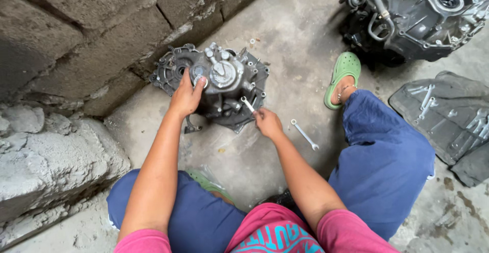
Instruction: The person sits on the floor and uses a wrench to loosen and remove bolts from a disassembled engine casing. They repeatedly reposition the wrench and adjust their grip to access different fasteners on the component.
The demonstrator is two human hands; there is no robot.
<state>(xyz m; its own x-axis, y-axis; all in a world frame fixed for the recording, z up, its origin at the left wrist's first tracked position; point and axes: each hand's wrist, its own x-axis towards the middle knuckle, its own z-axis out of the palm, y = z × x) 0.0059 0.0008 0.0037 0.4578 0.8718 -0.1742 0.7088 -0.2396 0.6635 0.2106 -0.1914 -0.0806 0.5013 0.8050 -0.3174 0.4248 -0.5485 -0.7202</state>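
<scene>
**Gearbox housing on a bare concrete floor**

Rough concrete floor (285, 39), block wall (76, 39) right behind. The grey gearbox housing (219, 87) sits on the floor against that wall. Left hand (187, 96) lies pressed on top of it, grip flat, not clenched. Right hand (267, 122) at its near edge, grip pinched round a small wrench (247, 104). A spare spanner (304, 134) lies just beside it.

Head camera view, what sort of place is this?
Probably an informal repair yard: bare concrete floor, rough block wall, a grey metal gearbox casing and loose steel wrenches on a dark mat.
</scene>
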